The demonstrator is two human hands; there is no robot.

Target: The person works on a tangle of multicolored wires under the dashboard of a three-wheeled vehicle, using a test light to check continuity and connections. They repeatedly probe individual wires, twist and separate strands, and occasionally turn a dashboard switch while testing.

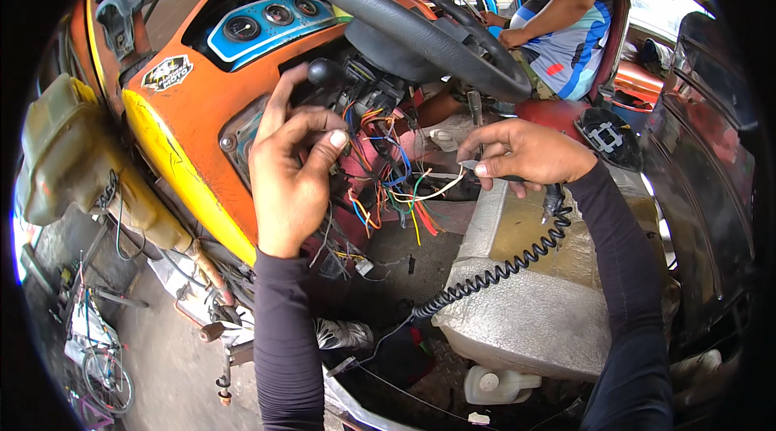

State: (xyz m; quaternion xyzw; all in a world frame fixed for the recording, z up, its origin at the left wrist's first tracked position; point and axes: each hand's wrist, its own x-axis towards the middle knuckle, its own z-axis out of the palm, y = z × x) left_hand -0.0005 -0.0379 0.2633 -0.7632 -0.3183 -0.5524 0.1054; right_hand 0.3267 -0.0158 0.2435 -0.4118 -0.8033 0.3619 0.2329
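Observation:
My left hand (293, 158) is raised in front of the orange dashboard, its thumb and curled fingers drawn together beside a black lever knob (326, 72). What it pinches, if anything, is hidden. Between thumb and fingers of my right hand (529, 154) is the end of a white wire (440, 192), with a small pointed metal piece at the fingertips. Loose coloured wires (396, 164) hang below the steering column between my hands. A coiled black cord (493, 276) leads up to a black probe-like piece (554, 203) under my right hand.
Above is the black steering wheel (404, 6), with a blue gauge panel (275, 20) behind it. A worn silver seat (525, 310) lies at right. Someone in a patterned sleeveless top (566, 43) sits at the far right. A yellowish plastic tank (69, 152) hangs at left.

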